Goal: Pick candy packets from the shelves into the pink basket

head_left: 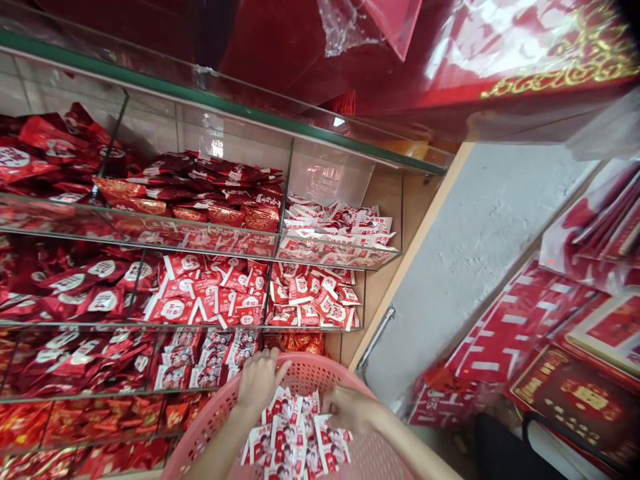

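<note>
A pink perforated plastic basket (305, 367) is at the bottom centre, against the lower shelves. In it lies a heap of small white-and-red printed packets (287, 440). My left hand (260, 381) grips the basket's far rim, its fingers over the edge and the thumb out to the right. Inside the basket on the right, my right hand (345, 408) has its fingers curled down on a packet at the edge of the heap. Its fingertips are partly hidden and slightly blurred.
Glass-divided shelves (200, 253) hold many red packets (100, 300), with white-and-red packets (340, 223) in the upper right compartment. A wooden side panel (410, 267) borders a grey wall (450, 267). Red printed goods (515, 333) hang at right; a red box (400, 87) overhangs above.
</note>
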A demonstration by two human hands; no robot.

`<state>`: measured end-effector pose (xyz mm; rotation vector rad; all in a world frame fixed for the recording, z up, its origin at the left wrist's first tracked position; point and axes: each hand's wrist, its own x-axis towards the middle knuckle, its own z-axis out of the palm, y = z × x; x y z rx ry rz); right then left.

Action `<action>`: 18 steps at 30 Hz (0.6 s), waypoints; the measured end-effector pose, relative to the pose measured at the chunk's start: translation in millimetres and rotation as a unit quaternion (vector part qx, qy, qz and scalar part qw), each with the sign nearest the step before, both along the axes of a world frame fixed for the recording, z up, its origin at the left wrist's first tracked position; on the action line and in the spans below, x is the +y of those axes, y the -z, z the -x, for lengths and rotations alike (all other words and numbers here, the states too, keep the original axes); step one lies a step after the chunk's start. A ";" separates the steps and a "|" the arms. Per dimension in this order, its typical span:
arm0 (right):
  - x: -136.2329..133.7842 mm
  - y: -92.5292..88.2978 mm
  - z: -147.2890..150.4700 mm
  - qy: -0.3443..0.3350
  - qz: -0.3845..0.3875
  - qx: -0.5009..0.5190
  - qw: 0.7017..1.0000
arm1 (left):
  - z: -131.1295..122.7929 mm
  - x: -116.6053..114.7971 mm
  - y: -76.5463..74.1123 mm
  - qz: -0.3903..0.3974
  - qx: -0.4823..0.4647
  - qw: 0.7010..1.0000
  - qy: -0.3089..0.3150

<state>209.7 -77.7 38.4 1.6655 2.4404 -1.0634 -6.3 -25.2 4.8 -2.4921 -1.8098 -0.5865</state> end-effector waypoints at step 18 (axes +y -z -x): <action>-33.4 6.7 21.3 0.034 -0.180 -0.251 0.950 | -0.1 -1.1 -3.0 0.000 0.012 1.000 0.000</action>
